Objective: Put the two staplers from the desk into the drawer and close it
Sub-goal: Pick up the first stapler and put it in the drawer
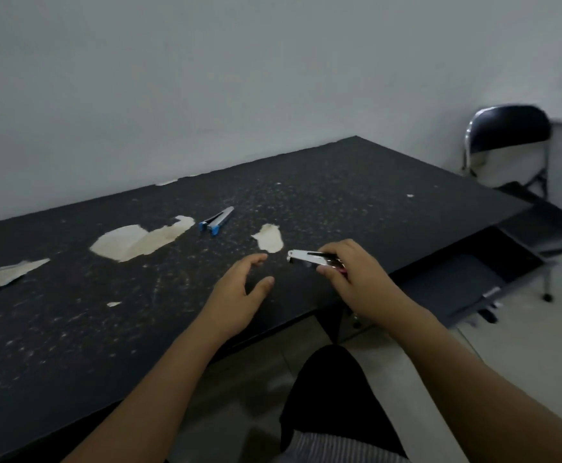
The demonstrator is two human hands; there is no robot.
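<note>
My right hand (353,272) grips a silver stapler with a red end (303,256), holding it just above the black desk (72,329) near its front edge. My left hand (239,295) hovers open beside it, fingers spread, holding nothing. A second stapler, silver with blue ends (217,221), lies farther back on the desk, apart from both hands. The dark drawer (456,282) stands pulled out under the desk's right end, to the right of my right hand.
The desk's surface is worn, with pale peeled patches (139,240) in its middle and left. A black folding chair (513,152) stands past the desk's right end, just behind the drawer. A white wall runs behind the desk.
</note>
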